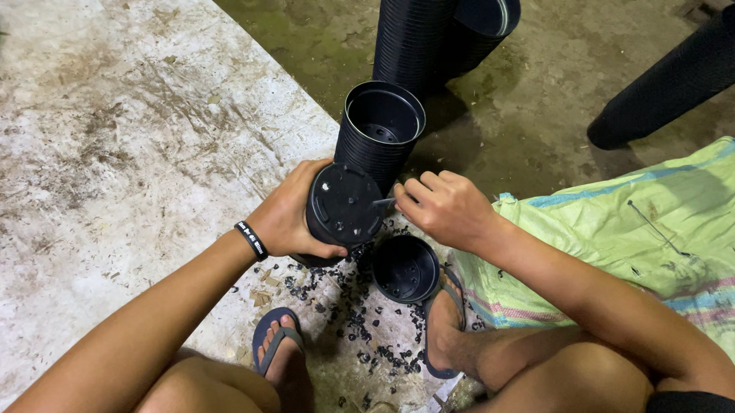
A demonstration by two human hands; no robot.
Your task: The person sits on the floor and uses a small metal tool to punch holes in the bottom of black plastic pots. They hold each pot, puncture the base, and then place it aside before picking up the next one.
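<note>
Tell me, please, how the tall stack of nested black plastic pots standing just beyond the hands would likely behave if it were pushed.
The tall stack of nested pots is narrow for its height, so it would probably tip rather than slide. It looks like thin plastic, so it is likely light for its size. Once down, its round, tapered shape would probably roll in a curve across the concrete floor.

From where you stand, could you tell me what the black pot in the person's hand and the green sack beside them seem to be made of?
The black pot looks like thin moulded plastic: matte, with a faint sheen and holes in its base. The green sack looks like woven plastic fabric, judging by its creases, striped edge and slight gloss, though the weave is too fine to confirm.
</note>
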